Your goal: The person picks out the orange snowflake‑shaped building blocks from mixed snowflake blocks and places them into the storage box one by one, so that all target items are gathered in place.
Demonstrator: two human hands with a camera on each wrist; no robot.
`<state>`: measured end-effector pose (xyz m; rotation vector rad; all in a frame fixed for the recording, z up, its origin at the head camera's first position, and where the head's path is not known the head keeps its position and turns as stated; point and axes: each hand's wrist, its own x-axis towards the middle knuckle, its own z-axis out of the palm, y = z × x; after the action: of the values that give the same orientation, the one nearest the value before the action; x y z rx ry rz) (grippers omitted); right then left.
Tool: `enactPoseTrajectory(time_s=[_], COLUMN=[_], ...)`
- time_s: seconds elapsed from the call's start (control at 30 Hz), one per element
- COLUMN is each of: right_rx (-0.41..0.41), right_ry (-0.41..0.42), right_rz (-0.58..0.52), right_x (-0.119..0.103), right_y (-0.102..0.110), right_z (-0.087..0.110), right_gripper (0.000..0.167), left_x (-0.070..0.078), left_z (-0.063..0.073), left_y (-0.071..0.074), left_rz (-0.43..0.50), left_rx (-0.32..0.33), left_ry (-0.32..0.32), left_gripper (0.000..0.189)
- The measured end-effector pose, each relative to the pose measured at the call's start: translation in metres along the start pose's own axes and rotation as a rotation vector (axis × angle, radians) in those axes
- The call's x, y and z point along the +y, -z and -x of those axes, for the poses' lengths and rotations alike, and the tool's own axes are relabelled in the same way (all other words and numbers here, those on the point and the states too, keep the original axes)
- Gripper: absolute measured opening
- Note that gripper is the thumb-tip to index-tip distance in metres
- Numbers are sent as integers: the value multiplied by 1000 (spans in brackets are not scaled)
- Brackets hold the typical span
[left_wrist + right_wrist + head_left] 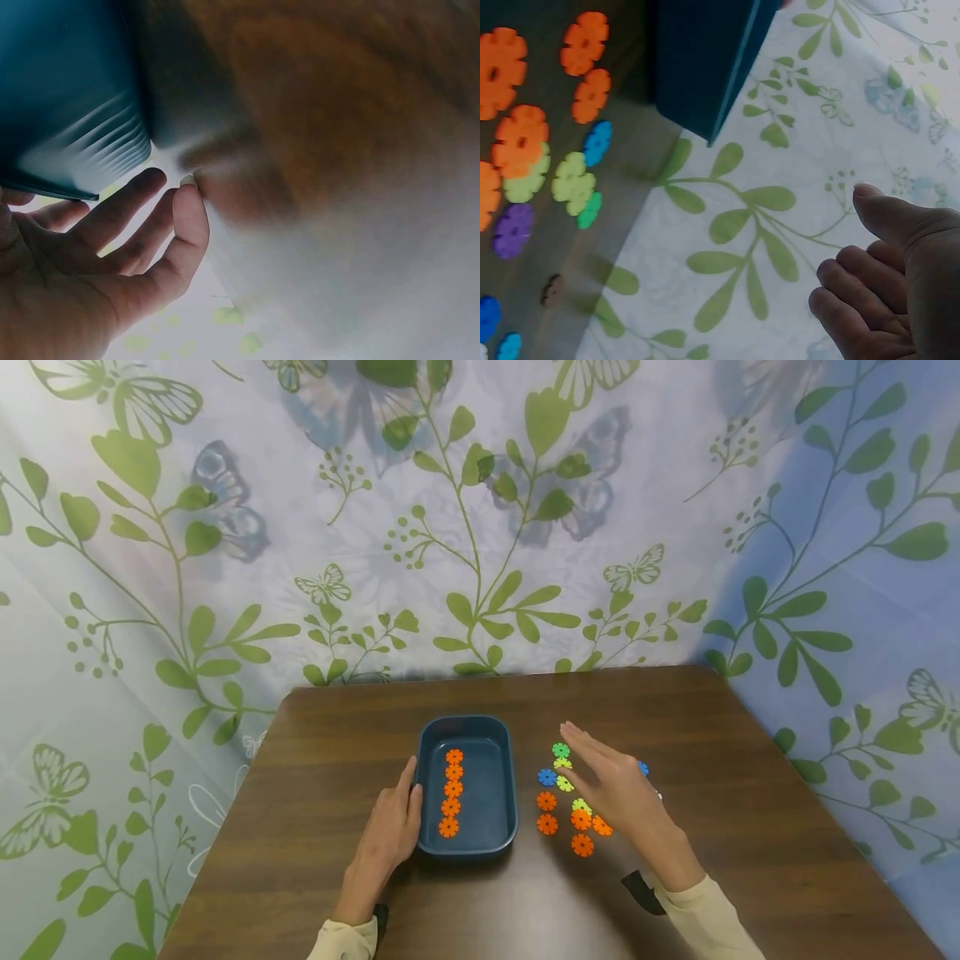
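Note:
A dark blue tray [483,797] stands on the table, with a column of several orange flower-shaped discs [453,788] along its left side. My left hand [386,827] rests against the tray's left wall, fingers loosely extended; in the left wrist view the thumb is apart from the tray. Over the loose discs to the right hovers my right hand [618,785], holding nothing, its fingers relaxed. Beneath and beside it lie orange discs [547,802], a blue disc [547,777], a green disc [561,750] and yellow-green discs [564,783]. The right wrist view also shows a purple disc [514,231].
The brown wooden table [330,760] carries everything. A curtain [480,527] printed with leaves and butterflies hangs behind it and at both sides. Farther right, partly hidden by the right hand, is another blue disc [642,768]. A small brown disc [552,291] lies near the table's edge.

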<state>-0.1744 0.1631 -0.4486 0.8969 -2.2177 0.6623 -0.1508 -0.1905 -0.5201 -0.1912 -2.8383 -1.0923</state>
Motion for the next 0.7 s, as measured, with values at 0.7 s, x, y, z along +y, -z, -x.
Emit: enactPoseTrajectory(time_s=[0.7], right_rx=[-299], right_ry=[-257], right_rz=[6], right_x=[21], right_y=[-17], right_z=[84], right_gripper=[47], left_x=[1], left_z=[-2], left_y=[-1], left_rz=[-9], left_rx=[14], left_ry=[-4], left_gripper=[55])
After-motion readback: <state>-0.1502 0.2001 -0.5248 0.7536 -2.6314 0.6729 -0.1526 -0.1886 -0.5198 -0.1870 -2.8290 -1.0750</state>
